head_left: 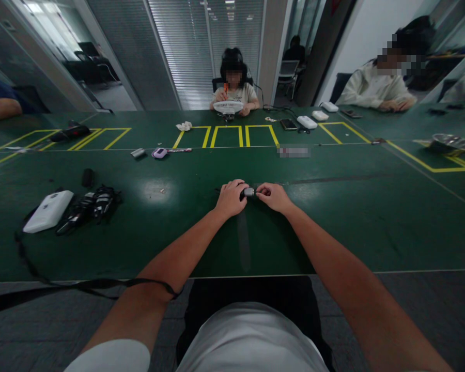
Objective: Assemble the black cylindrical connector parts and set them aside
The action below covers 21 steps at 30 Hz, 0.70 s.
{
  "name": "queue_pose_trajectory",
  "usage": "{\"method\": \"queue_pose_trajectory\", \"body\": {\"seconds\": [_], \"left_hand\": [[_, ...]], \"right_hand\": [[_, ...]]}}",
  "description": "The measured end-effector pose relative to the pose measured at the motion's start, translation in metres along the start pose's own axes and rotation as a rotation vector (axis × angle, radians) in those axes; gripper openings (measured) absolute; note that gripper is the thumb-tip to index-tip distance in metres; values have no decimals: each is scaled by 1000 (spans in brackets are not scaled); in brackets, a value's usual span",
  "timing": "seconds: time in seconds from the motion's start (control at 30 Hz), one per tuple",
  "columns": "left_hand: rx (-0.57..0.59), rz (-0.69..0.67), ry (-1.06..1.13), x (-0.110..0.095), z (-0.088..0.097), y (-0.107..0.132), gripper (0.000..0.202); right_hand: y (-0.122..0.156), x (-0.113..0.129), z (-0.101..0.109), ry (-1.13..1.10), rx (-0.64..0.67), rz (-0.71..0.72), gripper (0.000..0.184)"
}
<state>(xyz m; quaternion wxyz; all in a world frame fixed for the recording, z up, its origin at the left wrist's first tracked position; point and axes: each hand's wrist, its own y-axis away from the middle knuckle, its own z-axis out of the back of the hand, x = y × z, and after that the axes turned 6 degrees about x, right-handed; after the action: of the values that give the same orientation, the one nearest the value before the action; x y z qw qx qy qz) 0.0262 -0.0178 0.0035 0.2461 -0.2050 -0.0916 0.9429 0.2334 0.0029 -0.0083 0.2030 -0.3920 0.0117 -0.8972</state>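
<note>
Both my arms reach out over the dark green table (333,227). My left hand (231,198) is curled closed around the dark end of a small object (248,192). My right hand (273,197) pinches its other, silvery grey end with the fingertips. The small object sits between the two hands just above the table top; I cannot make out what it is. Both hands meet at the middle of the table, well away from the other items.
At the left lie a white flat device (48,211), a bundle of black parts (89,206) and a black strap (81,285). Farther off are a purple item (159,153) and yellow floor-style markings (227,135). A person (234,90) sits opposite with a white round thing; another person (375,85) sits far right.
</note>
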Motion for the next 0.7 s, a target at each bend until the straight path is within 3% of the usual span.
{"method": "queue_pose_trajectory", "body": {"seconds": [0.7], "left_hand": [[10, 19, -6, 0, -2, -1, 39]], "right_hand": [[-1, 0, 0, -2, 11, -9, 16]]}}
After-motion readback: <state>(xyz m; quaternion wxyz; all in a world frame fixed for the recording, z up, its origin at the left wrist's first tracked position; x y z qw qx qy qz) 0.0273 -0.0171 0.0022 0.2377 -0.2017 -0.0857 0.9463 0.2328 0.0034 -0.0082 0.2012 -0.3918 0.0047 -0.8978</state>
